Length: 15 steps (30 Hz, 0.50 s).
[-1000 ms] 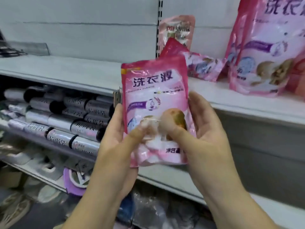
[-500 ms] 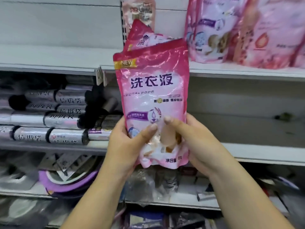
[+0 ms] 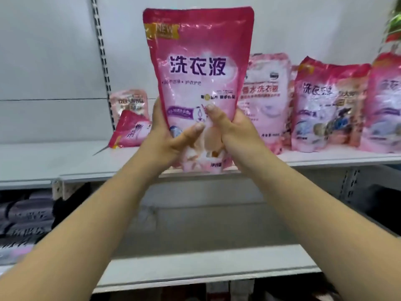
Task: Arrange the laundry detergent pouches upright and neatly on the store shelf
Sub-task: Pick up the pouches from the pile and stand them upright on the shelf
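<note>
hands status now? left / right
Left hand: closed on the pink detergent pouch, thumb across its front.
Right hand: closed on the same pouch, held upright.

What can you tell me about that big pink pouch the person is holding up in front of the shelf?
The pink pouch is a glossy, soft plastic bag with a darker pink sealed top band, a gold "NEW" tag at its upper left and large purple Chinese characters across the front. It stands upright, label facing the camera. The left hand and right hand grip its lower part from either side, thumbs pressed on the front. Its bottom edge sits at the front edge of the shelf; whether it rests there is unclear.
</note>
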Motion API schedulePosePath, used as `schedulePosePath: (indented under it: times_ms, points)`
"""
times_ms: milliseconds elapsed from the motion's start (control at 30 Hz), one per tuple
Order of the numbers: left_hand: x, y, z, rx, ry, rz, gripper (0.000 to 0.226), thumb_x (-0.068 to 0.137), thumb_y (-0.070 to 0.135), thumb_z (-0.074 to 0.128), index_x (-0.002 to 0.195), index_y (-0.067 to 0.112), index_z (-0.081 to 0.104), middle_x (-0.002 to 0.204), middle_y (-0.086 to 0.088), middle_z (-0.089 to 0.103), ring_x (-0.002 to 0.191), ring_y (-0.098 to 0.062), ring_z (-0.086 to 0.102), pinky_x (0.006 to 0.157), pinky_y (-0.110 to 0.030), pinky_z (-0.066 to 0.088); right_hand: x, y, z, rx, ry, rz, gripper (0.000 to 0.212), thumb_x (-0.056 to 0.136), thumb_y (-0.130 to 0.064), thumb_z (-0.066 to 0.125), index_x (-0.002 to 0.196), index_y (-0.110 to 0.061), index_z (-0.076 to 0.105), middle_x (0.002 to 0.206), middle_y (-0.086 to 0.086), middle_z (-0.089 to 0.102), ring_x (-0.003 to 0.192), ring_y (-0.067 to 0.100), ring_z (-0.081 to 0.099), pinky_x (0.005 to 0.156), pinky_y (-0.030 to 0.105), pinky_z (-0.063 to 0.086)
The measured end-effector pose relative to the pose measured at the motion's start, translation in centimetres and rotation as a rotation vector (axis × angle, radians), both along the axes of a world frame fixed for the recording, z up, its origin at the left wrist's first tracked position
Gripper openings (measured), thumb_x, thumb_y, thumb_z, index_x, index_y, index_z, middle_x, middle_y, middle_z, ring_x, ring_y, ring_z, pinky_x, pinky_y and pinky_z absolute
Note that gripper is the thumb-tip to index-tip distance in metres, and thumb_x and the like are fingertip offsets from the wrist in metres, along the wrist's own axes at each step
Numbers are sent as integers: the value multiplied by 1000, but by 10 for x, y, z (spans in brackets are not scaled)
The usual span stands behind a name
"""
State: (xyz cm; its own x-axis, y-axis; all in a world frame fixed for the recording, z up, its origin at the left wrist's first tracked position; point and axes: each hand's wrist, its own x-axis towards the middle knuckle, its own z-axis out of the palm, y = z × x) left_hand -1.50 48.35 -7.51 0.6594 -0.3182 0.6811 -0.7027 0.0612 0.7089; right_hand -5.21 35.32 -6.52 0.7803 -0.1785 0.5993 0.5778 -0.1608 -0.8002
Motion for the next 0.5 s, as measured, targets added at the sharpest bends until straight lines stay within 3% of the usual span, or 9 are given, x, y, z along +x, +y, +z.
schedulePosePath:
  times_ms: [67,100,167,200,233,300,367,433,500]
  points:
    - [17,-15,9,81,26,47,76,80,26,63,140,19,17,105,-1,57,68,0,56,52,-12,48,15,-13,3,-32,11,-89,14,91,-35,54,80,-27,53,69,-9,60,58,7,57,48,18,46]
    - [24,-23,9,81,52,50,75,80,26,64,139,18,19,105,-5,58,69,-5,58,52,-17,50,22,-19,2,-52,28,-116,14,91,-36,54,80,-27,51,69,-8,59,55,5,56,47,17,47]
    - [40,-35,3,40,141,47,71,80,22,65,138,16,24,116,-12,58,85,-15,63,65,-27,56,36,-29,-8,-77,71,-102,9,90,-37,53,89,-28,51,84,-6,63,71,5,61,72,23,54]
    - [44,-40,-2,21,171,37,68,83,18,64,139,16,25,120,-10,57,91,-14,62,71,-24,56,42,-33,-12,-85,94,-93,12,90,-38,53,94,-27,52,94,-5,64,84,10,62,85,30,51]
    - [47,-42,-7,10,196,28,68,84,16,62,140,17,24,123,-7,56,95,-12,61,73,-19,55,46,-36,-16,-86,116,-89,14,89,-40,52,96,-27,53,98,-3,64,90,15,61,89,33,48]
    - [52,-43,-14,19,225,20,77,83,16,64,144,23,19,127,-1,52,105,-13,59,76,-17,52,51,-40,-16,-66,127,-50,12,89,-42,52,94,-31,51,93,-7,61,83,13,59,78,26,50]
    - [54,-40,-17,32,249,-12,88,76,13,70,145,26,17,127,2,53,107,-11,58,79,-18,53,51,-42,-16,-67,139,-14,33,87,-45,52,113,-23,52,99,-8,60,81,11,58,67,18,46]
    - [55,-37,-17,37,265,-31,91,66,13,75,141,23,25,119,6,57,100,-3,61,80,-18,53,52,-42,-20,-38,158,-19,57,84,-49,53,129,-17,45,114,-2,59,95,17,57,76,26,46]
    - [54,-38,-17,45,269,-18,86,59,17,76,134,20,34,109,11,61,89,5,63,78,-17,54,53,-43,-24,-4,162,-42,68,78,-56,56,132,-17,43,122,2,59,103,22,58,82,35,48]
